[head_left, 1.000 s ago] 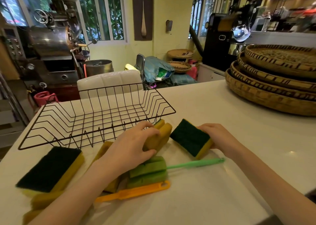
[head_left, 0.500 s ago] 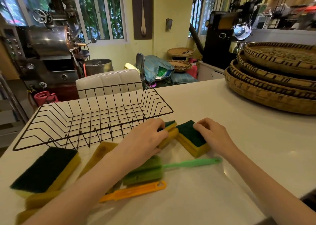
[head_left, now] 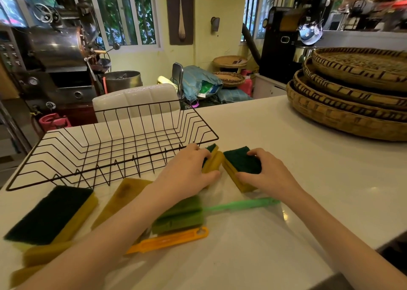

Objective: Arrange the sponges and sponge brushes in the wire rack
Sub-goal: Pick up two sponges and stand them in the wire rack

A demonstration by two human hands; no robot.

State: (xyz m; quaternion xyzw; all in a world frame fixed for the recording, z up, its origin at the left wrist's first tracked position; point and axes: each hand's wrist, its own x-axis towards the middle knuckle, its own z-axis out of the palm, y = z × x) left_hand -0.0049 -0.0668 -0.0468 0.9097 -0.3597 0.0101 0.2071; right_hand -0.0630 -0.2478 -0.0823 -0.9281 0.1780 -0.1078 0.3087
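Note:
An empty black wire rack [head_left: 110, 153] stands on the white counter [head_left: 286, 157] at the left. Just right of its near corner, my left hand [head_left: 187, 173] grips a yellow sponge [head_left: 212, 160] with a green scouring side, held on edge. Beside it my right hand [head_left: 267, 175] holds a second yellow-and-green sponge [head_left: 240, 164] that rests on the counter. Below my left hand lie a green sponge brush [head_left: 182, 214] with a green handle and an orange brush handle [head_left: 171, 240]. A big green-topped sponge [head_left: 50, 214] and a plain yellow sponge [head_left: 119, 198] lie at the left.
Stacked woven trays [head_left: 352, 95] fill the counter's right side. More yellow sponges [head_left: 37, 256] sit at the near left edge. A white chair back [head_left: 136, 98] stands behind the rack. The counter's near right corner drops off at the bottom right.
Both hands have drawn together. The right-hand sponge, tilted up a second ago, now lies lower on the counter beside the left-hand sponge, which has turned on edge.

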